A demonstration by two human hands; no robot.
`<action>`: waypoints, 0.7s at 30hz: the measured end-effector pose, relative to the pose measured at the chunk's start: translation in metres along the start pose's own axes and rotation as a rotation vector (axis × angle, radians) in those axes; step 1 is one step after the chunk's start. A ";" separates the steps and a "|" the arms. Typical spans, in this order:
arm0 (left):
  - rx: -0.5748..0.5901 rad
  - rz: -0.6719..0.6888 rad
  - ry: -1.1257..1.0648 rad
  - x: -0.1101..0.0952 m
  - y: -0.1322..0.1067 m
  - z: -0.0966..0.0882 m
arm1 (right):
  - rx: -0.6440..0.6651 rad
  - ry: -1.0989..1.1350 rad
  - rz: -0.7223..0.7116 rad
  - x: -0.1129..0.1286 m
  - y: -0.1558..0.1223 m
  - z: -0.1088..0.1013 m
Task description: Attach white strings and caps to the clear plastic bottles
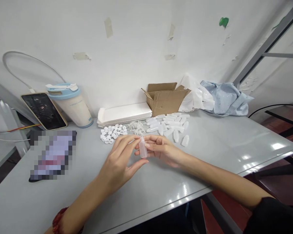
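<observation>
The small bottle point(143, 149) is between the two hands, above the near-middle part of the table point(210, 139). The right hand point(166, 151) grasps it from the right side, thumb against fingers, probably to keep it steady. The left hand point(119, 159) has its fingertips at the narrow top, and its thumb is stretched near the base; I cannot tell if these fingers grip or only touch, but this pose seems good for working at the top.

Just beyond the hands, three heaps lie side by side: caps point(109, 135) on the left, thin white pieces point(136, 127) in the middle, more bottles point(175, 125) on the right. Perhaps they are sorted so that each kind is easy to reach. The open box point(169, 100) stands behind, against the wall, where it does not disturb the hands.
</observation>
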State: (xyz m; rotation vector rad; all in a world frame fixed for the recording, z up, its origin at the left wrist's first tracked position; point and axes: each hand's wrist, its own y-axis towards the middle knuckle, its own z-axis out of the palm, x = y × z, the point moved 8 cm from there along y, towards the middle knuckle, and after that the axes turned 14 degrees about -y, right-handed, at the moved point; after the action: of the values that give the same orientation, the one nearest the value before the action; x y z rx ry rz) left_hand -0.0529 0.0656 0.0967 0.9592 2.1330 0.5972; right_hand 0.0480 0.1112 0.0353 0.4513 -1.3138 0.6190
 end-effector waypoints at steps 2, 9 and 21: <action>0.028 0.023 0.028 0.000 -0.001 0.002 | 0.024 0.010 -0.004 0.000 0.001 0.002; 0.060 0.023 0.043 0.004 0.000 0.002 | 0.094 -0.085 -0.043 0.001 0.002 0.005; 0.134 -0.009 0.079 0.013 -0.002 -0.003 | 0.146 -0.296 0.008 -0.007 0.001 0.015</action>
State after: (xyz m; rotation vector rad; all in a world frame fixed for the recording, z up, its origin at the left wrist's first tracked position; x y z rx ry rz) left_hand -0.0621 0.0741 0.0925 1.0129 2.2696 0.5005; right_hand 0.0349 0.1016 0.0314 0.6778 -1.5566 0.6755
